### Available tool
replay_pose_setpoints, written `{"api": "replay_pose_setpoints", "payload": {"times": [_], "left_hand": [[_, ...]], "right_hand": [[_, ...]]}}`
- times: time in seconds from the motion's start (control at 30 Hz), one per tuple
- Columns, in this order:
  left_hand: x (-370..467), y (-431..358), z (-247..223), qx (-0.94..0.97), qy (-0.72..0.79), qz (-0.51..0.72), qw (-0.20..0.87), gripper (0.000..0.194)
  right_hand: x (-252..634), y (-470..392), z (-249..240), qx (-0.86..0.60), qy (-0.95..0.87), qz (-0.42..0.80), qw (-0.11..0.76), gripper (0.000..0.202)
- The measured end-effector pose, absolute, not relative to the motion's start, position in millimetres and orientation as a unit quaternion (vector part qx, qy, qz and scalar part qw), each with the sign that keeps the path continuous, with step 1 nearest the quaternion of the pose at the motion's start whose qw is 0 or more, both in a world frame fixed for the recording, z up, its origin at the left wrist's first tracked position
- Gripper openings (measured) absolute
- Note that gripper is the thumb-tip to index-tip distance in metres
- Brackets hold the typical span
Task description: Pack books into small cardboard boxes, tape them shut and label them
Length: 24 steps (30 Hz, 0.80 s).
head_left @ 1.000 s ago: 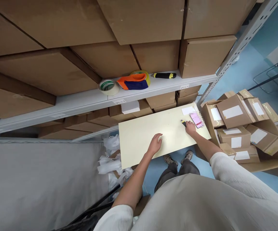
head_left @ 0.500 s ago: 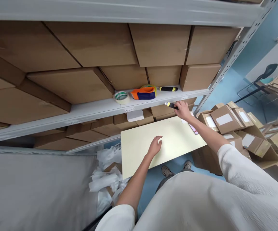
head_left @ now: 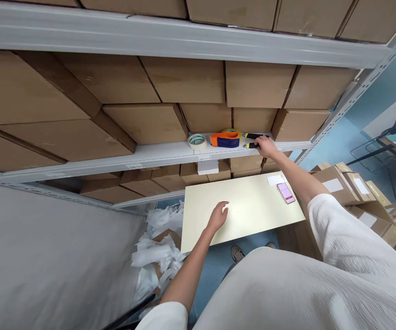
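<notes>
At the shelf (head_left: pixel 170 152), my right hand (head_left: pixel 266 147) has its fingers closed around a black-and-yellow utility knife (head_left: pixel 251 145), whose tip points left. A second utility knife (head_left: pixel 252 135) lies just behind it on the shelf. To the left sit an orange-and-blue tape dispenser (head_left: pixel 225 140) and a roll of pale tape (head_left: pixel 197 141). My left hand (head_left: pixel 218 216) is over the cream board (head_left: pixel 249 201), fingers loosely apart and nothing in them. Whether it touches the board I cannot tell.
A phone (head_left: pixel 286 193) and a white paper slip (head_left: pixel 276 179) lie at the board's right end. Cardboard boxes (head_left: pixel 191 80) fill the rack. White plastic wrapping (head_left: pixel 160 252) is heaped at lower left; more cartons (head_left: pixel 342 183) are piled at right.
My right hand has brought the utility knife from over the board up to the shelf, beside the other knife. The view has shifted, and the phone now shows fully. My left hand stays over the board.
</notes>
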<state>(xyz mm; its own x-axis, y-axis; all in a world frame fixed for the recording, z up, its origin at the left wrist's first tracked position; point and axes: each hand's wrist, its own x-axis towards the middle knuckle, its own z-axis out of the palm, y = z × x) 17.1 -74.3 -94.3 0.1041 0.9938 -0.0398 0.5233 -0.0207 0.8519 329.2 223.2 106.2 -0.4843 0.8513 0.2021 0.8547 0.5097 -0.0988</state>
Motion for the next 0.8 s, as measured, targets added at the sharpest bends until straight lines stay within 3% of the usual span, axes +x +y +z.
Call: {"api": "replay_pose_setpoints", "payload": {"times": [0.4,0.6,0.8], "left_hand": [[21,-81,-84,0.637,0.602,0.306,0.37,0.036],[23,-86,-79,0.643,0.598,0.311,0.364,0.037],[36,-98,-77,0.63,0.616,0.328,0.34,0.038]], "right_hand": [[328,193,89,-0.505,-0.853,-0.018,0.127,0.064],[327,144,83,-0.473,-0.866,0.005,0.161,0.05],[329,74,32,-0.444,-0.879,0.095,0.147,0.039]]}}
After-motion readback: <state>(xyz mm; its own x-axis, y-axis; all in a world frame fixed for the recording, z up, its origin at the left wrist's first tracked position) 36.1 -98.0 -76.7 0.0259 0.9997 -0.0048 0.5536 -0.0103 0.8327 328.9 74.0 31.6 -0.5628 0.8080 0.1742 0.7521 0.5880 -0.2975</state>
